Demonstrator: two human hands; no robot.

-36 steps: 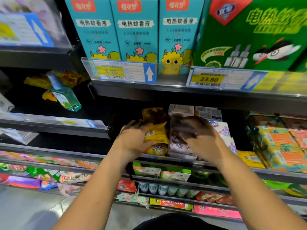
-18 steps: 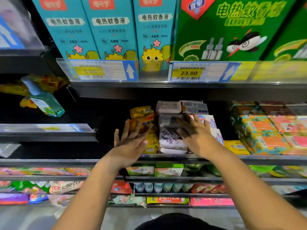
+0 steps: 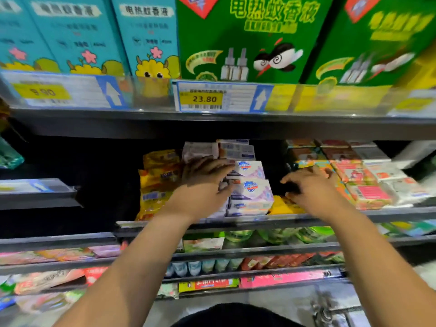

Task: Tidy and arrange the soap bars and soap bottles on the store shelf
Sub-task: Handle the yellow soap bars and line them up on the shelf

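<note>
store shelf [image 3: 391, 212] | left hand [image 3: 203, 186] flat on soap bars [image 3: 253, 188] | right hand [image 3: 312, 188] loosely curled, empty

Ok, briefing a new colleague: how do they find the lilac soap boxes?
Find the 23.80 price tag. On the shelf below stands a stack of soap boxes, beside the left hand. Only these are white and lilac with blue shield logos.

Teal boxes [image 3: 77, 36] carry pink flowers and yellow creatures. Green boxes [image 3: 247, 31] bear yellow lettering and a red corner. Tags [image 3: 205, 99] are white with yellow price panels and blue arrow blocks. White packs [image 3: 251, 187] show lilac patterning and a blue shield. Yellow packs [image 3: 158, 180] are plain yellow; pink packs [image 3: 363, 185] show orange. Shelf [image 3: 212, 123] is dark grey.
</note>
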